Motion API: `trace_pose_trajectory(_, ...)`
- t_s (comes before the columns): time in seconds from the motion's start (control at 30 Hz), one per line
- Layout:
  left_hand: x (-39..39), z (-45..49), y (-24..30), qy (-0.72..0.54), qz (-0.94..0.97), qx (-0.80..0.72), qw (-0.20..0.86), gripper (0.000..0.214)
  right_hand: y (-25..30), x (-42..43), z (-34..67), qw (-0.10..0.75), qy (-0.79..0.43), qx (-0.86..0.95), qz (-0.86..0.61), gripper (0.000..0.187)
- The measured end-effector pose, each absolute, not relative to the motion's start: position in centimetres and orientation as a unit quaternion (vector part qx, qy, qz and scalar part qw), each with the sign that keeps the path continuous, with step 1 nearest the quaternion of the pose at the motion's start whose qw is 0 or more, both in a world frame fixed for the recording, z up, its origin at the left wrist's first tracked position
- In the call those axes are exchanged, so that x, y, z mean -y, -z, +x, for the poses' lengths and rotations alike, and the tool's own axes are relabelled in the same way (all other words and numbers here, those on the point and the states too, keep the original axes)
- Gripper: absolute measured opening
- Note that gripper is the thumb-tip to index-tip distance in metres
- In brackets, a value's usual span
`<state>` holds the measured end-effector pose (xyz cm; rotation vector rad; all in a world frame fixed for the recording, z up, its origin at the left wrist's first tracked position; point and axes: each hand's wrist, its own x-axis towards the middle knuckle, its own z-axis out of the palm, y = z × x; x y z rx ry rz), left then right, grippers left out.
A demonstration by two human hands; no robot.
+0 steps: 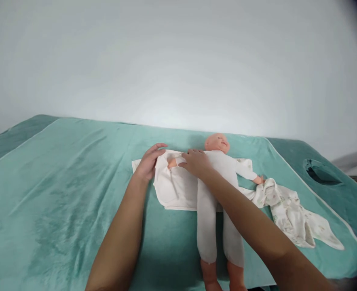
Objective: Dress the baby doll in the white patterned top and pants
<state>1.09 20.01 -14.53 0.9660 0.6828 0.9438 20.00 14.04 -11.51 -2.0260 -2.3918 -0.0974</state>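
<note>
Left hand (149, 162), one: fingers extended at the white garment (182, 196), beside an outstretched arm of the doll (219, 165); grip, cannot tell. Right hand (197, 162), one: closed over that arm, nearer the torso. Doll: right of the left hand, beneath the right forearm, long axis running away from the person. Under doll: garment, green sheet (75, 202). By its other arm: patterned clothing (289, 212).

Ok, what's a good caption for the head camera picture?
Over green cloth, left hand touches a white garment; right hand touches the arm of a doll.

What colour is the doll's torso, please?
The doll's torso is plain white; the head view shows it.
</note>
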Motion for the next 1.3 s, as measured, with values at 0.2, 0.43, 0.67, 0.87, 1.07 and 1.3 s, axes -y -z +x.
trace_pose_trajectory(0.2, -18.0, 3.9, 14.8, -0.385, 0.463, -0.271, 0.751, 0.037, 12.7, -11.4, 24.1, 0.175, 0.0, 0.69, -0.702, 0.032)
trace_pose_trajectory(0.43, -17.1, 6.4, 16.1, -0.477, 0.486, -0.309, 0.664, 0.03, 14.2, -1.0, 32.6, 0.406, -0.151, 0.422, -0.796, 0.044)
trace_pose_trajectory(0.67, -14.4, 8.5, 15.3, -0.482, 0.49, -0.315, 0.655, 0.023, 12.1, -1.5, 29.4, 0.493, -0.488, 0.298, -0.656, 0.046)
trace_pose_trajectory(0.87, -14.4, 8.2, 14.4, -0.51, 0.46, -0.31, 0.657, 0.026, 12.4, -4.8, 27.2, 0.517, -0.495, 0.331, -0.616, 0.061)
trace_pose_trajectory(1.07, -15.6, 7.8, 14.4, -0.529, 0.48, -0.343, 0.61, 0.024, 16.1, -6.1, 27.8, 0.523, -0.467, 0.411, -0.582, 0.073)
trace_pose_trajectory(1.3, -16.7, 11.2, 10.6, -0.556, 0.487, -0.332, 0.586, 0.019, 16.5, -6.1, 29.1, 0.504, -0.493, 0.49, -0.514, 0.068)
